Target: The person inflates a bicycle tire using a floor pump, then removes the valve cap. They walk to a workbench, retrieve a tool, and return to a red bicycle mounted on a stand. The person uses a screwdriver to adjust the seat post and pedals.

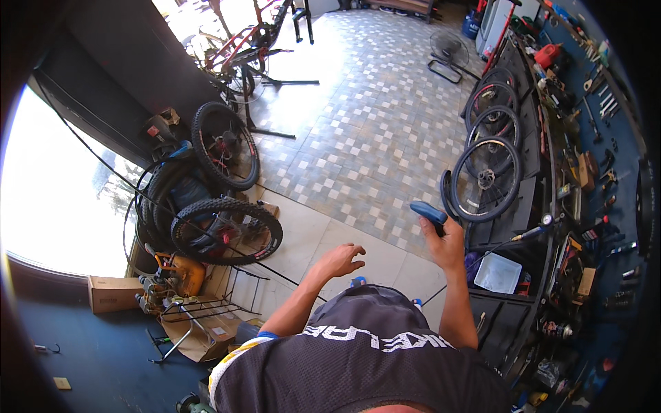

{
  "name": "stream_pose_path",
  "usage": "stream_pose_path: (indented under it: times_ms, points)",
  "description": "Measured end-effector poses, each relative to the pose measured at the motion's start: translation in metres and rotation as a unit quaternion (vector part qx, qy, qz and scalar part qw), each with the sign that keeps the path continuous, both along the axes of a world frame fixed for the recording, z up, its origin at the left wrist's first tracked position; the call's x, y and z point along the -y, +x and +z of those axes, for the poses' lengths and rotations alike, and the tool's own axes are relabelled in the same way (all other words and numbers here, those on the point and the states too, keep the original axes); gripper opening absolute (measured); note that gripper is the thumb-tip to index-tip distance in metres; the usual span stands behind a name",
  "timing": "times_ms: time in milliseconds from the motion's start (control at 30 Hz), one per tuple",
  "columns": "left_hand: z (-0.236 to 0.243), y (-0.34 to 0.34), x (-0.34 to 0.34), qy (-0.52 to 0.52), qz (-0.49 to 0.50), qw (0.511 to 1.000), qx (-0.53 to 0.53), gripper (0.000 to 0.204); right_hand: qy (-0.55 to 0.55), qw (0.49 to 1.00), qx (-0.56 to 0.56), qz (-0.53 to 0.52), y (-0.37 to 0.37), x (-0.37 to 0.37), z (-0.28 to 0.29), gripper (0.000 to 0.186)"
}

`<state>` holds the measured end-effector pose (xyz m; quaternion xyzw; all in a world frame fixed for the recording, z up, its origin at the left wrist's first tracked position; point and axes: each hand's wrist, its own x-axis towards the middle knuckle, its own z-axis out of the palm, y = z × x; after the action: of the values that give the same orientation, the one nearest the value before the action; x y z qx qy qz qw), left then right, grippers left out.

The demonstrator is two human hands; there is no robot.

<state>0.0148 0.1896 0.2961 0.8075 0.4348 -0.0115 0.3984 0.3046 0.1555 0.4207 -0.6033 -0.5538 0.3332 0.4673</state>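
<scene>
My right hand (447, 246) is raised over the floor on the right, its fingers closed round a small rounded dark-blue and black object (428, 211). What kind of thing this is cannot be made out. My left hand (341, 262) hovers in front of my body, palm down, with the fingers loosely bent and apart and nothing in them. Beyond my right hand, several bicycle wheels (518, 180) lean against the dark workbench cabinets (533, 199).
On the left, bicycle wheels (206, 258) stand near an orange compressor (186, 274) and a cardboard box (110, 294). A bike (258, 34) sits on a stand at the back left. A fan (447, 51) is far right. Tools hang above a white bin (497, 273). A hose (275, 270) crosses the floor.
</scene>
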Motion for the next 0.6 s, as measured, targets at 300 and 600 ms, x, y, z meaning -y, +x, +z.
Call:
stream_pose_path:
  times_ms: [300,600]
  points:
    - [0.018,0.041,-0.03,0.052,-0.058,0.997,-0.013,0.039,0.015,0.994,0.03,-0.105,0.029,0.048,-0.008,0.023]
    - [0.049,0.173,0.023,-0.177,-0.167,0.939,0.241,0.065,0.025,0.981,0.011,-0.19,0.07,0.109,-0.016,0.025]
